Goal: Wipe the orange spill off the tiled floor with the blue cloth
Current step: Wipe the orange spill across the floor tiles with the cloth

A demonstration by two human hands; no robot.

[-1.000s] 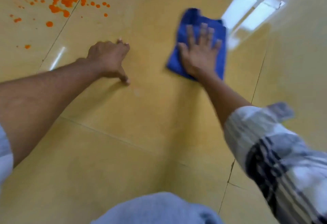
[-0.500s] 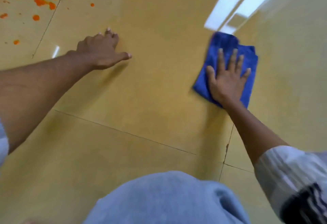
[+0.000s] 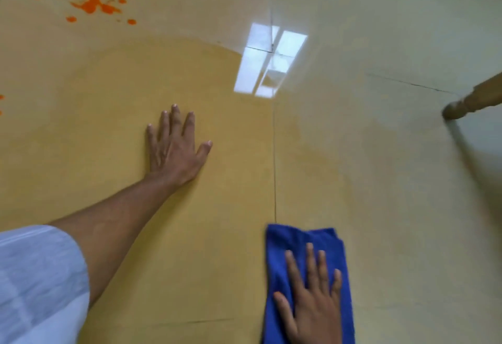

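The blue cloth [image 3: 282,256] lies flat on the yellow tiled floor [image 3: 108,126] at the bottom right of centre. My right hand [image 3: 312,300] presses on it with straight, spread fingers. My left hand [image 3: 175,148] rests palm down on the bare tile in the middle of the view, fingers straight. The orange spill [image 3: 93,2] is a splash with scattered drops at the far upper left, well away from the cloth. A few more orange drops [image 3: 1,98] show at the left edge.
A turned wooden furniture leg [image 3: 472,100] stands on the floor at the right edge. A bright window reflection [image 3: 269,64] shines on the glossy tiles. Tile joints run down the middle and across the right.
My right hand has dragged the cloth back toward me, from the upper right to the bottom of the view. My left hand has flattened onto the tile. The view has shifted, bringing the wooden leg in.
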